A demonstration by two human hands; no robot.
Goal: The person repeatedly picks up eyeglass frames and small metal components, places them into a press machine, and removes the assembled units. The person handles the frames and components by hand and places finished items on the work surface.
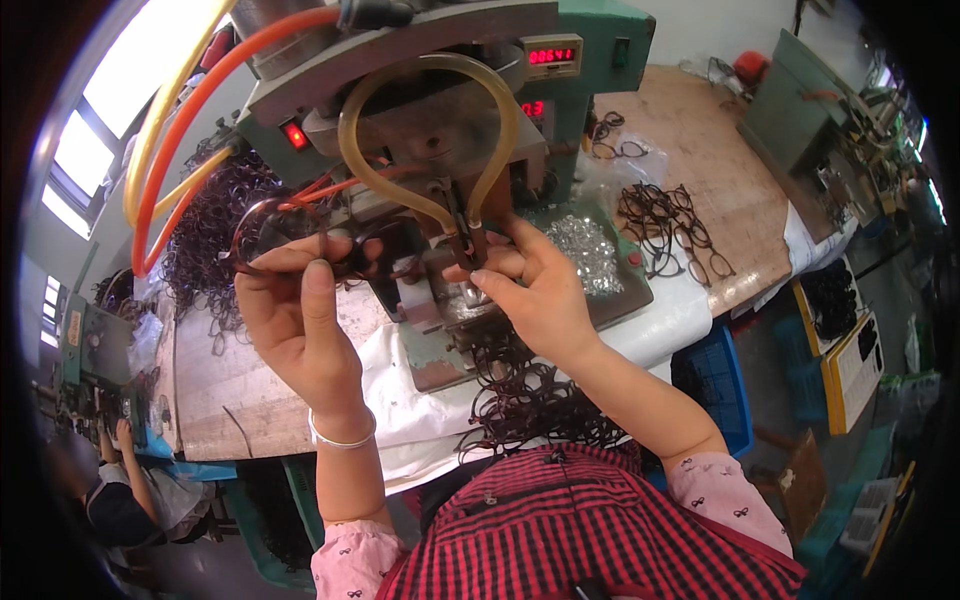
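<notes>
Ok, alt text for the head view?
A person's left hand pinches a dark eyeglass frame while the right hand is at the tooling of a green-bodied press. Small clear pieces lie beyond the right hand; heaps of dark frames lie on the workbench to both sides.

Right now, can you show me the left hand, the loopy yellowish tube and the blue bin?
Left hand (302,335): head view, on the middle of the hand.
Loopy yellowish tube (430,63): head view, on the top of its loop.
Blue bin (737,388): head view, on its right-hand wall.
</notes>
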